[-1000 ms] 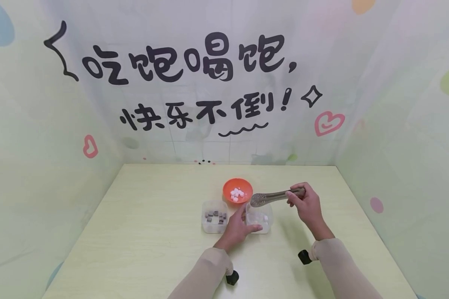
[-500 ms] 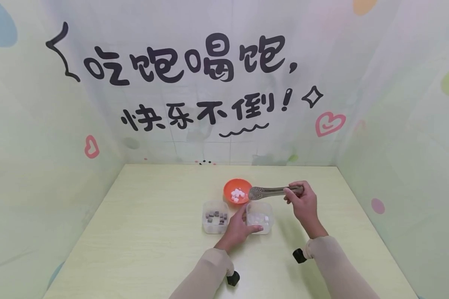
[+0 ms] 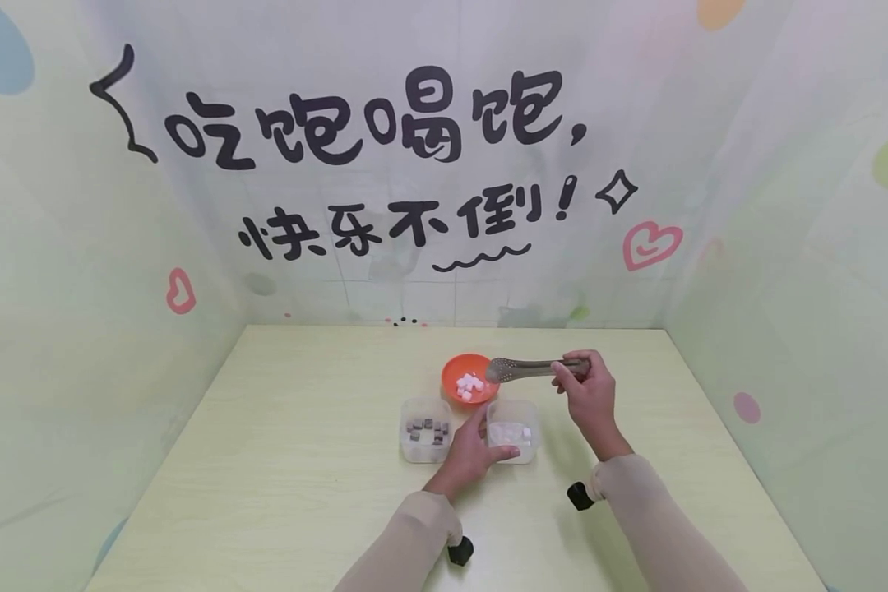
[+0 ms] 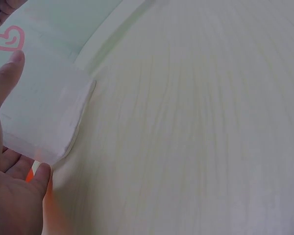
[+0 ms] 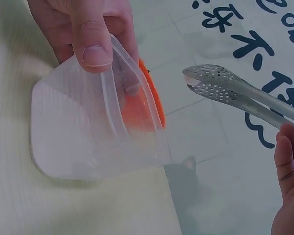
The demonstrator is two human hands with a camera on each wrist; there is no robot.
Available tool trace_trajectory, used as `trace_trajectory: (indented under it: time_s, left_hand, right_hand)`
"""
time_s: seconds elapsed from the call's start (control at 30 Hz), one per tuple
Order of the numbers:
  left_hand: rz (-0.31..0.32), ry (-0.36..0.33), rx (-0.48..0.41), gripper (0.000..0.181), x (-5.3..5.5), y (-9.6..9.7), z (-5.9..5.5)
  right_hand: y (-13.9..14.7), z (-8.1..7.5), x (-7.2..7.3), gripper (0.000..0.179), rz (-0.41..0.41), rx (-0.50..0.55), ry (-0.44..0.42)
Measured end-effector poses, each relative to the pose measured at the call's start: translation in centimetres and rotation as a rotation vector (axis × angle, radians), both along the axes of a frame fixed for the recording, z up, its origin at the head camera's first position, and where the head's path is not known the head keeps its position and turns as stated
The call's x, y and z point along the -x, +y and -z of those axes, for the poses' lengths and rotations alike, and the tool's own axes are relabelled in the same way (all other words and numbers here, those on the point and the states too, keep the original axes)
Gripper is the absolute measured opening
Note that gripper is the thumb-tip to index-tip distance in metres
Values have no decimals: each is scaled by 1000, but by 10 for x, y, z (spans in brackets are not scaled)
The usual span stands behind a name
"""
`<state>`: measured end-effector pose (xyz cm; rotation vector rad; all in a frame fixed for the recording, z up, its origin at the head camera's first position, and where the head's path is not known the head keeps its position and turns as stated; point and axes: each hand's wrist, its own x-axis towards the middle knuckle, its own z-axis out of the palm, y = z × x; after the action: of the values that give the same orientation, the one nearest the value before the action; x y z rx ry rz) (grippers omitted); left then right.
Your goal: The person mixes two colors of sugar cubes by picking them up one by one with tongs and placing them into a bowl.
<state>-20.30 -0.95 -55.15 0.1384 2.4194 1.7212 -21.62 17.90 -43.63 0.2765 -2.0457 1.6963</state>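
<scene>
My left hand (image 3: 468,454) grips a clear plastic container (image 3: 514,456) by its left side, thumb at the front and fingers behind. A few white pieces (image 3: 527,436) show inside it. My right hand (image 3: 590,399) holds metal tongs (image 3: 533,369) with perforated tips level in the air. In the head view the tips overlap the right rim of an orange bowl (image 3: 455,395), which contains several small white cubes (image 3: 469,384). The right wrist view shows a small pale piece (image 5: 190,82) between the nearly closed tips of the tongs.
Left of my left hand stands a second clear container (image 3: 414,454) with several grey-brown cubes (image 3: 428,424). All of it is on a pale wood-grain table (image 3: 303,460), with printed fabric walls at the back and both sides.
My right hand has moved left and farther back with the tongs, from over the right container to the orange bowl's right edge. My left hand stays on the container.
</scene>
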Motion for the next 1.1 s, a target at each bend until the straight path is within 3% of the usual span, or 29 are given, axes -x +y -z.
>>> trace_trajectory:
  time_s: [0.77, 1.1]
  left_hand:
    - [5, -6, -13, 94, -1, -1, -2]
    - [2, 8, -7, 95, 0, -2, 1]
  right_hand:
    - [-10, 1, 1, 25, 49, -35, -33]
    - [-2, 0, -9, 26, 22, -31, -44]
